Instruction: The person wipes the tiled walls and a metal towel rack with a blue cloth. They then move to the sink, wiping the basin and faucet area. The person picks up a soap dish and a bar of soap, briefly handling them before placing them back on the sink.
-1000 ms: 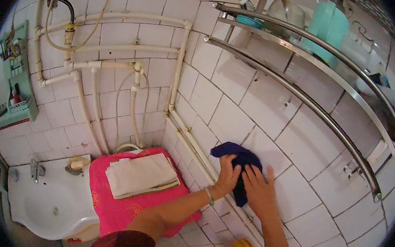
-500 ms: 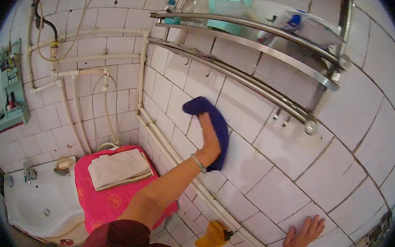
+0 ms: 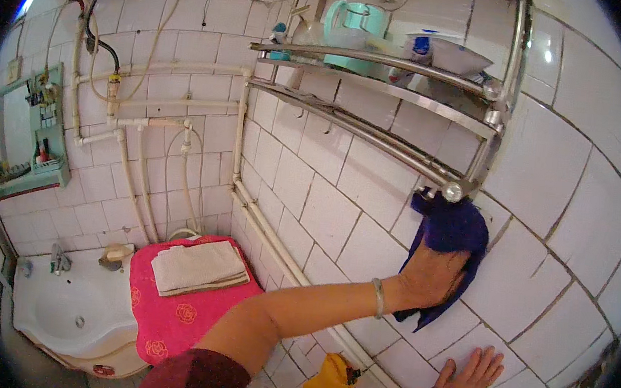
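My left hand (image 3: 429, 278), with a pale bangle at the wrist, holds a dark blue cloth (image 3: 461, 228) against the white tiled wall (image 3: 335, 207). The cloth wraps over the fingers and hides them; its upper edge reaches the right end of the lower rail, by the hooks. Lower down on the same wall, my right hand (image 3: 469, 379) rests with its fingers spread and nothing in it.
Above runs a metal wall rack (image 3: 379, 59) bearing a turquoise container (image 3: 364, 19) and a plastic bag (image 3: 460, 58). A yellow cloth (image 3: 326, 383) hangs low by the pipes (image 3: 287, 261). At left are a white sink (image 3: 61, 309) and a folded towel (image 3: 199, 265) on a pink cover (image 3: 184, 314).
My left hand has swept the dark blue cloth rightward and down across the tiles to below the rack's right end. My right hand stays flat on the wall. The view has shifted slightly.
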A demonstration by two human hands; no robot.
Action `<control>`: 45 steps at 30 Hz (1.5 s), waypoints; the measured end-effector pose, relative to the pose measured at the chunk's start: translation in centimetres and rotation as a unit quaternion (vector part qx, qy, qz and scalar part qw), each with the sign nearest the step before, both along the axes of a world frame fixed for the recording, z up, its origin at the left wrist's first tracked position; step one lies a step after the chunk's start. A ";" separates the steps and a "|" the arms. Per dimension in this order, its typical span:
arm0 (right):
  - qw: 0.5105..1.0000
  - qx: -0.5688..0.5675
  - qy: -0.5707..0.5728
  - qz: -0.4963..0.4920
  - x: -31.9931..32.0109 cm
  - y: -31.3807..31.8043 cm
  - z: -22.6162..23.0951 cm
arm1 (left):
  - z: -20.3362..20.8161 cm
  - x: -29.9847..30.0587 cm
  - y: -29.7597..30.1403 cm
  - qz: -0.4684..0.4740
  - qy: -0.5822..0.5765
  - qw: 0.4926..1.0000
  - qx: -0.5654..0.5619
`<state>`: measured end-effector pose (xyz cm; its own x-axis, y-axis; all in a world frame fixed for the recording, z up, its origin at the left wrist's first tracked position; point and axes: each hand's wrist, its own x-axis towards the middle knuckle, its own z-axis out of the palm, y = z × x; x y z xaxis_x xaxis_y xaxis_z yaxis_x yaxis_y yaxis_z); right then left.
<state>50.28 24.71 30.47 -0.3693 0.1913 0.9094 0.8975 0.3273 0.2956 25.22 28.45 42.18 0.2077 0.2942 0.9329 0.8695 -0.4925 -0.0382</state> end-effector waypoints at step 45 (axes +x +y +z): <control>0.983 0.132 0.057 -0.117 -10.7 2.5 1.3 | 2.1 -52.0 12.1 0.057 -0.231 0.959 0.155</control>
<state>39.53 27.19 31.75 -0.2360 0.0109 0.9717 0.9713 0.0328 0.2356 -26.77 40.54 44.26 -0.2658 -0.0151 0.9639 0.8762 -0.4208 0.2350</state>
